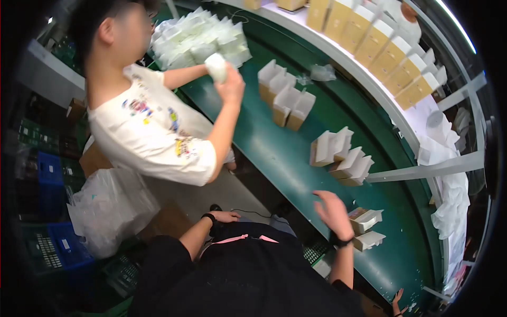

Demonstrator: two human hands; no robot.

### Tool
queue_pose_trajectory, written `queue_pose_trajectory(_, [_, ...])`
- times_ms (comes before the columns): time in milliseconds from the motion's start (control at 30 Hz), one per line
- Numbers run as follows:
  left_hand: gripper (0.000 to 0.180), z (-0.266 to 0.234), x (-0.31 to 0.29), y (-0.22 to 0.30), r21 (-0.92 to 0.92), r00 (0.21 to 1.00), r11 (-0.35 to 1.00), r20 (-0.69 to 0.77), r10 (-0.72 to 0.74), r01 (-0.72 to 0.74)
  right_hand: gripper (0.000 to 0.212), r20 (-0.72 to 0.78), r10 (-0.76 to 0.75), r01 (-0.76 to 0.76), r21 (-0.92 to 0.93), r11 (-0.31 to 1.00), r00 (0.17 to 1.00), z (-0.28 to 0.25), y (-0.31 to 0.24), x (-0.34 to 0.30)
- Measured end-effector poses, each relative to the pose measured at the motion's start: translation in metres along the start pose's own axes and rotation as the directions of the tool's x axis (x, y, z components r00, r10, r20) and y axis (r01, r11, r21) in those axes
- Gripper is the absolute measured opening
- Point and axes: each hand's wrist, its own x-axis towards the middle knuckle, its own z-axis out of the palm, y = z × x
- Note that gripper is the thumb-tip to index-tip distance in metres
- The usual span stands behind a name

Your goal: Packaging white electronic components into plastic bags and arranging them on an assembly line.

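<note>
My right hand [334, 214] is held over the near edge of the green worktable [280, 158], fingers apart and with nothing in it. Closest to it are two small open cardboard boxes [364, 219] with raised pale flaps, just to its right; I see no contact with them. My left hand [226, 216] lies stretched out by my waist, holding nothing, over the dark apron front. Farther up the table stand more open boxes in small groups, one pair group [332, 145] beyond my right hand and another [288, 95] toward the far end.
At the left a co-worker holds a white packet [215, 67] beside a heap of white packets [200, 39]. A raised white shelf [338, 45] carries a row of boxes. A metal bar [428, 173] crosses the right side. Plastic bag [111, 206] and blue crates [66, 245] stand left.
</note>
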Motion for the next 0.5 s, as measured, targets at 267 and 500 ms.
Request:
queue_pose_trajectory(267, [0.070,0.005,-0.085,-0.189,-0.455,0.925,0.842,-0.092,-0.369,0.291,0.038,0.729,-0.245,0.377,-0.020,0.926,0.639,0.286,-0.172,0.132])
queue_pose_trajectory(500, [0.075,0.013,-0.130,-0.252,-0.780,0.990,0.611,0.126,-0.057,0.135,0.043,0.868,-0.346,0.534,0.115,0.838,0.355,0.410,-0.332,0.187])
